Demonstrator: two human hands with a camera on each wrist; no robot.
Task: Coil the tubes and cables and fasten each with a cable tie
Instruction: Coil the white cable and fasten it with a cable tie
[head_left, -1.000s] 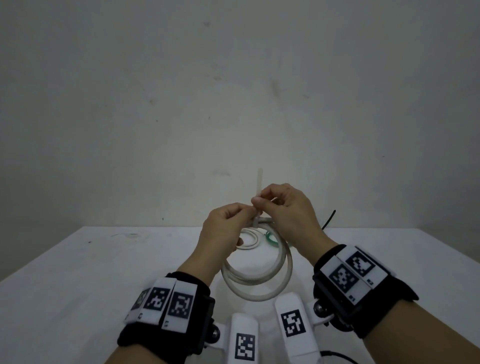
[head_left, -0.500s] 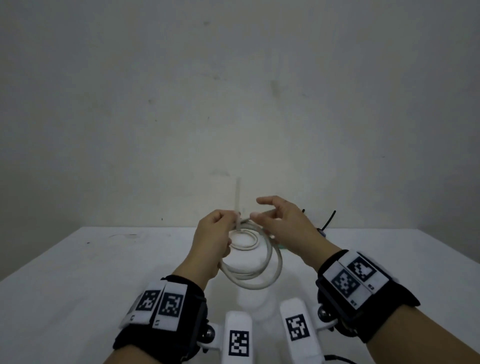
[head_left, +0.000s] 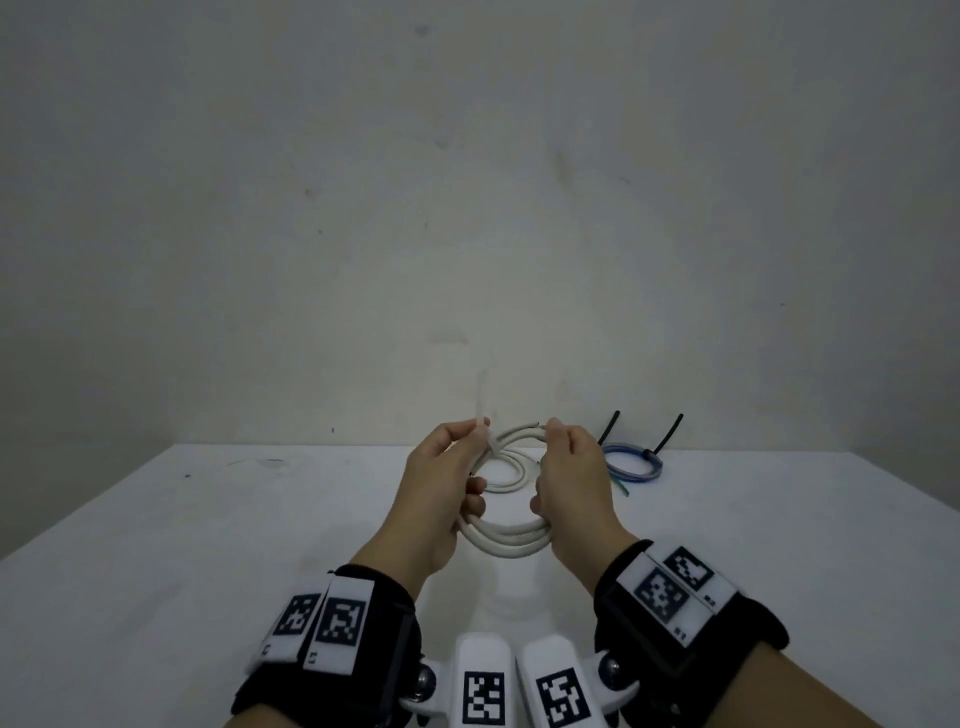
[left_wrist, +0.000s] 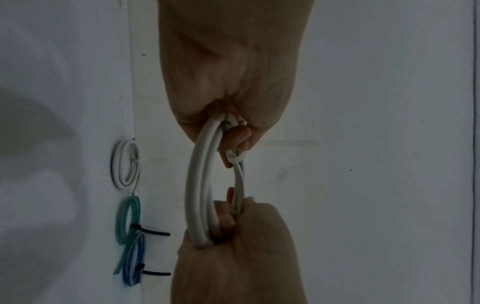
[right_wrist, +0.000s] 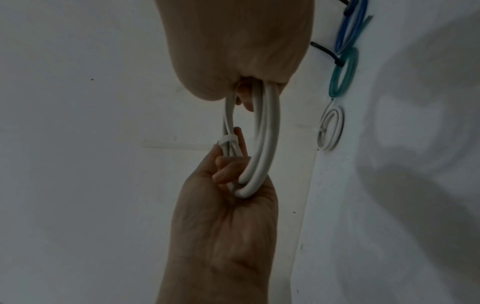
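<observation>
A white cable coil (head_left: 511, 540) hangs above the table between both hands. A white cable tie (head_left: 488, 441) wraps its upper left part, with the tail (head_left: 482, 395) pointing straight up. My left hand (head_left: 478, 436) pinches the coil at the tie, and its lower fingers curl round the left side. My right hand (head_left: 550, 441) grips the right side. In the left wrist view the coil (left_wrist: 200, 185) runs between the two hands, tie (left_wrist: 235, 159) by the fingers (left_wrist: 240, 135). The right wrist view shows the same coil (right_wrist: 267, 139) and tie (right_wrist: 228, 138).
On the white table (head_left: 208, 545), near the wall, lie a small tied white coil (head_left: 511, 480), a green coil (left_wrist: 128, 220) and a blue coil (head_left: 636, 462), the coloured ones fastened with black ties whose tails stick up. The wall rises just behind them.
The right hand has let go of the tie tail and moved to the coil's right side. The left hand has carried the tie end leftward, and the coil has turned to face me.
</observation>
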